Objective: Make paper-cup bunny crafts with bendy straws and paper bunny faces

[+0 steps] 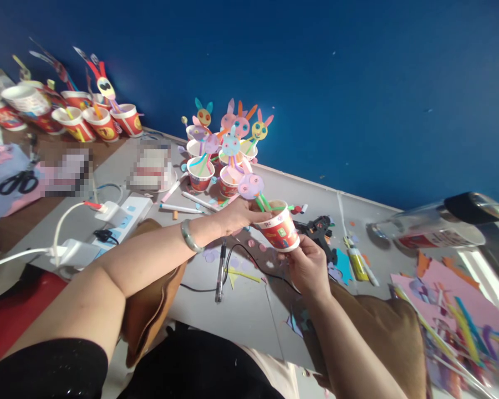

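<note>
A red-and-white paper cup (280,233) is held tilted above the table. From its mouth rises a purple paper rabbit head (250,187) on green stems. My left hand (243,217), with a bangle on its wrist, is closed at the cup's rim beside the stems; its fingertips are partly hidden. My right hand (310,267) grips the cup's base between thumb and fingers. Behind, several similar cups with paper animal heads (232,143) stand against the wall. A black glue gun (319,230) lies just right of the held cup.
On the left are a power strip (127,221) with plugs and cables, black scissors (19,180) and more decorated cups (127,119). A pen (220,272) and paper scraps lie below my hands. To the right are a clear bottle (441,227), a yellow tube (357,263) and pink paper (449,282).
</note>
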Available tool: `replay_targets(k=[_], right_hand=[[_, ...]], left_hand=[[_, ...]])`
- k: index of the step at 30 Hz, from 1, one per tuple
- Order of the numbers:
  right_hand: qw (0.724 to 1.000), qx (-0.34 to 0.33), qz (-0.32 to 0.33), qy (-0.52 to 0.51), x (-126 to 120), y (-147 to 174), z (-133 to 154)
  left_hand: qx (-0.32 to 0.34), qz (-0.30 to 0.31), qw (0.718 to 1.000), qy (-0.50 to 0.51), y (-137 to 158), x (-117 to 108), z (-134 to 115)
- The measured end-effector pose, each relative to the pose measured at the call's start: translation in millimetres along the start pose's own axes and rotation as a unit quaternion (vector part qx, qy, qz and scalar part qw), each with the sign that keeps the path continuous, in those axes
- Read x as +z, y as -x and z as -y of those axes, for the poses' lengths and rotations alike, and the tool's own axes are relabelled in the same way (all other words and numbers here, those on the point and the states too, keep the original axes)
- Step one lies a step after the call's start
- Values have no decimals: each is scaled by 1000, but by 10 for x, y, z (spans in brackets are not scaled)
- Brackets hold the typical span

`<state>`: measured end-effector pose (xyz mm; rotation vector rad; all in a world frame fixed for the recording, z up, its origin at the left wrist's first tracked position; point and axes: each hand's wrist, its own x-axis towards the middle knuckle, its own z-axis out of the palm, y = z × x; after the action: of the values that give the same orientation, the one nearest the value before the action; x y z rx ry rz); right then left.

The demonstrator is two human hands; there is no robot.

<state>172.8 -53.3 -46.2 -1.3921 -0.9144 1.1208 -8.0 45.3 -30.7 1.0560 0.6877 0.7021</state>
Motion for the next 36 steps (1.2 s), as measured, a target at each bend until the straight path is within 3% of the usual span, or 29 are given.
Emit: replay_targets(k=[3, 9, 18, 26, 30, 33, 36], right_hand=[[999, 33, 6, -31, -5, -25, -11], [998, 34, -3, -60, -55, -97, -62], [995, -7, 15, -96, -79, -136, -77], [993, -44, 12, -109, -102, -163, -88], [993, -53, 16, -103, -84, -150, -78], [993, -50, 29, -102, -82, -129, -100], [994, -49, 59, -78, -82, -102, -138]], left_hand=[[-23, 22, 999, -35, 20, -21, -9], [4, 57, 998, -10, 14, 3, -100], [67, 195, 978, 3, 119, -5, -269], [92, 140, 984, 62, 155, 85, -229], [73, 100, 991, 47, 136, 106, -164], [52, 119, 991, 21, 143, 146, -155], [75, 153, 985, -3, 159, 193, -166]])
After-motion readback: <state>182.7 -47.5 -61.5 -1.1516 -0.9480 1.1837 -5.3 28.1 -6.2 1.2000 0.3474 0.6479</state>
